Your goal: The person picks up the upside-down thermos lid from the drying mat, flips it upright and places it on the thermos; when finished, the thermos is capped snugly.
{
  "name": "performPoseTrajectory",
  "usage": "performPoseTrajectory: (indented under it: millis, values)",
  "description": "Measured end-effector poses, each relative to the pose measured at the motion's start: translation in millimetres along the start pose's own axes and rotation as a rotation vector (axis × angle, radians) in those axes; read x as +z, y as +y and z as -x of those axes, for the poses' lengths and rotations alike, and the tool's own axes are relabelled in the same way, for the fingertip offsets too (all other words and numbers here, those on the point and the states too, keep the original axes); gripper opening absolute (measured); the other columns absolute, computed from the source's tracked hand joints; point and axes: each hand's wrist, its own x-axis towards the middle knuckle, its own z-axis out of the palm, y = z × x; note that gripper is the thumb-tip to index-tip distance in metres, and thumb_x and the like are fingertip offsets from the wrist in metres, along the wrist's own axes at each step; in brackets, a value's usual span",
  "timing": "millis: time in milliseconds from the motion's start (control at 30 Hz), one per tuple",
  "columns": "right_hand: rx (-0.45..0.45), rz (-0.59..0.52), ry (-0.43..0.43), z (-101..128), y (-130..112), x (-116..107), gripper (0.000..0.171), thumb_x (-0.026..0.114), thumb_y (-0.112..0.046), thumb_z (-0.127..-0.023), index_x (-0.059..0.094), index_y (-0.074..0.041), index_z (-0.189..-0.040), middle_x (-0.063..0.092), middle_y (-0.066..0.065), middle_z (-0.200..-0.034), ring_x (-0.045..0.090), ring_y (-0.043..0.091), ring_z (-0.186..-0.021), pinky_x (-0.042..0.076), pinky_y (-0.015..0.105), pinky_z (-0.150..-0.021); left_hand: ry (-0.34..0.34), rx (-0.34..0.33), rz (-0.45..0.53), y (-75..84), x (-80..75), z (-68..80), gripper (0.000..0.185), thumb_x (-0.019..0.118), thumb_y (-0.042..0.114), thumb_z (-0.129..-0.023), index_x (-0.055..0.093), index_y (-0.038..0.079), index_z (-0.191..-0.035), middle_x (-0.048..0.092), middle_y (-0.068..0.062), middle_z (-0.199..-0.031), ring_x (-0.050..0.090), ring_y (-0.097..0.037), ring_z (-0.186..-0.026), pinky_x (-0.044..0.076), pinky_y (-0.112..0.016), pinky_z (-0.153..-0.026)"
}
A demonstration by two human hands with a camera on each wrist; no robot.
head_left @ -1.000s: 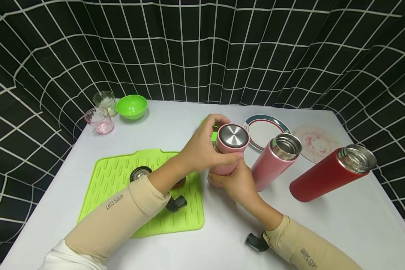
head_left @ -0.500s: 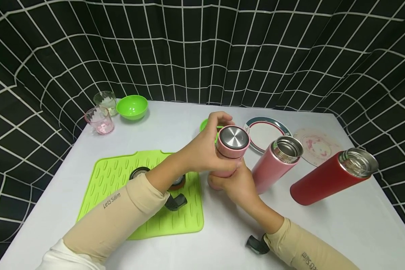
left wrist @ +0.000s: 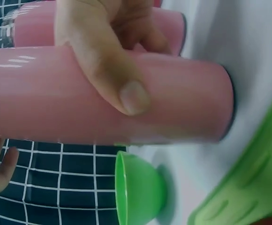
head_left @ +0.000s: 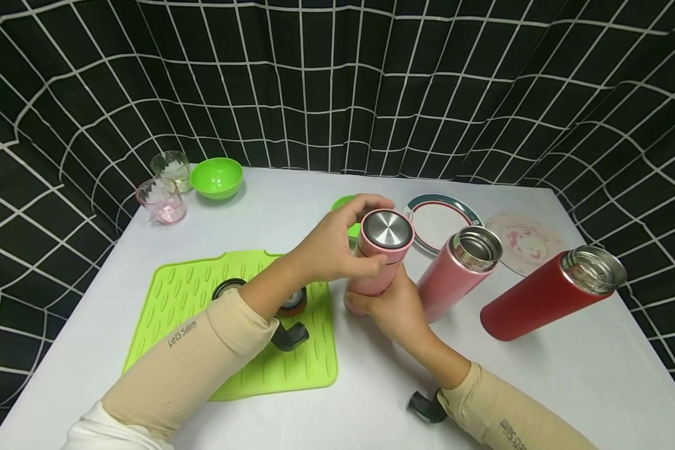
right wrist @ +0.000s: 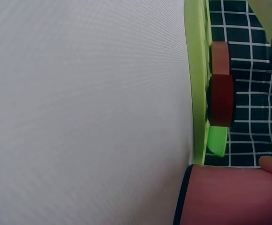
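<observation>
A pink flask point(head_left: 371, 278) stands upright on the white table point(head_left: 540, 375), right of the green mat point(head_left: 202, 300). My left hand point(head_left: 371, 240) grips its steel-topped cap point(head_left: 387, 229) from the left, thumb in front and fingers behind. My right hand point(head_left: 382, 300) holds the flask's lower body. In the left wrist view a thumb point(left wrist: 126, 89) presses on the pink flask point(left wrist: 173, 108). The right wrist view shows only the flask's base point(right wrist: 230, 194) on the table.
A second pink flask point(head_left: 455, 272) and a red flask point(head_left: 540, 294) stand open at the right. Two lids point(head_left: 227, 287) point(head_left: 295, 303) lie on the mat. Two plates point(head_left: 441, 215) point(head_left: 525, 240), a small green bowl point(head_left: 344, 205), a larger green bowl point(head_left: 216, 177) and two glasses point(head_left: 160, 200) point(head_left: 171, 167) sit farther back.
My left hand's fingers have shifted a little round the cap. The flask and my right hand stay where they were.
</observation>
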Motion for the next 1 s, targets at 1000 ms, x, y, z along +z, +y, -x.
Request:
performPoseTrajectory:
  millis: [1000]
  values:
    - [0.052,-0.072,-0.05,-1.3,1.3,-0.3,0.058,0.086,-0.003,-0.065,0.058,-0.011,-0.115,0.066,0.004,-0.096,0.059,0.019,-0.088,0.05,0.032,-0.078,0.034,-0.098,-0.003,1.7,1.8,3.8,0.07,0.093,0.031,-0.064,0.056,0.014,-0.121,0.059,0.008,-0.112,0.057,-0.011,-0.101,0.05,-0.031,-0.087]
